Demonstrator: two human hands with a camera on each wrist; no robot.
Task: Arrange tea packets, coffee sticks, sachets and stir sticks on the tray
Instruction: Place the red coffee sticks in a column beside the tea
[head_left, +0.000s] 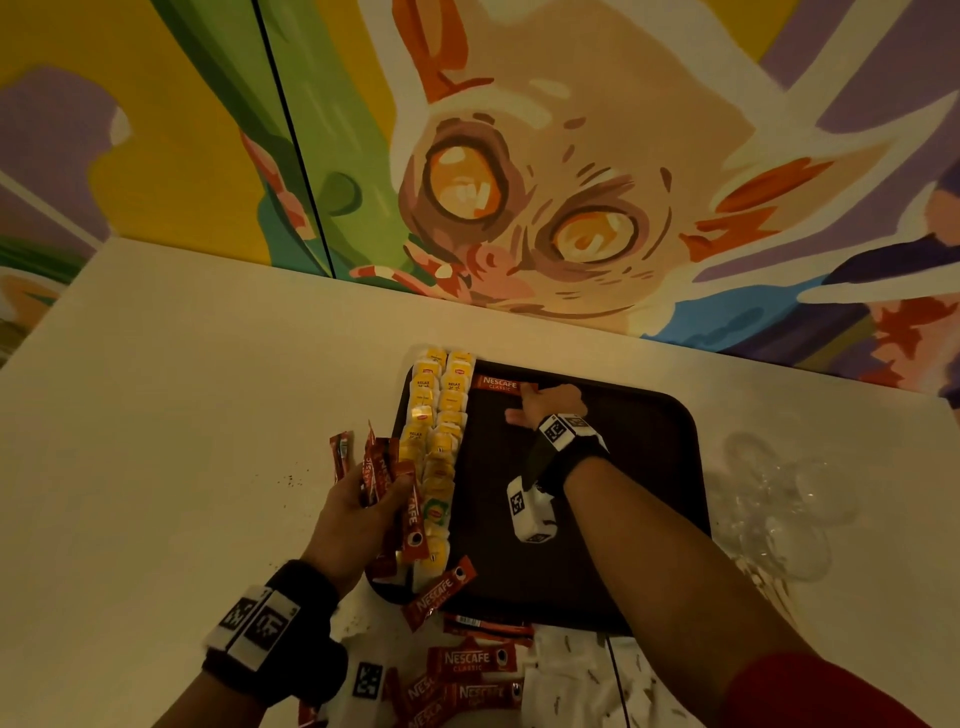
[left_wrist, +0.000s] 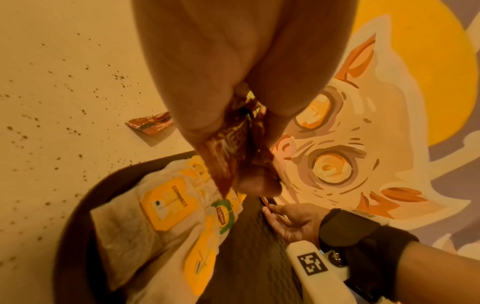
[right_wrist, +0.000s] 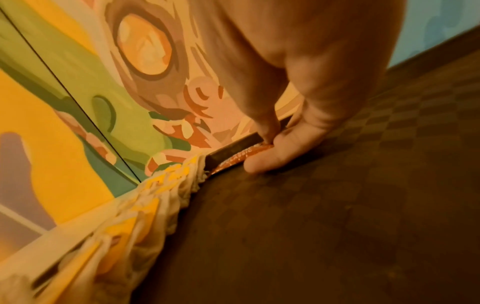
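While the right hand (head_left: 550, 402) pinches a flat red Nescafé stick (head_left: 500, 384) against the far rim of the dark checkered tray (head_left: 649, 467), papery yellow-tagged tea bags (head_left: 439, 415) line its left edge. Crinkly coffee sticks (head_left: 382, 467) sit bunched in the left hand (head_left: 358, 512), fingers curled round them

Black wrist straps (head_left: 563, 457) carry white coded tags; red sleeve (head_left: 810, 696).

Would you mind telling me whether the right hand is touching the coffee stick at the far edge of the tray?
Touching. The right wrist view shows the right hand with fingertips on the coffee stick, against the tray rim.
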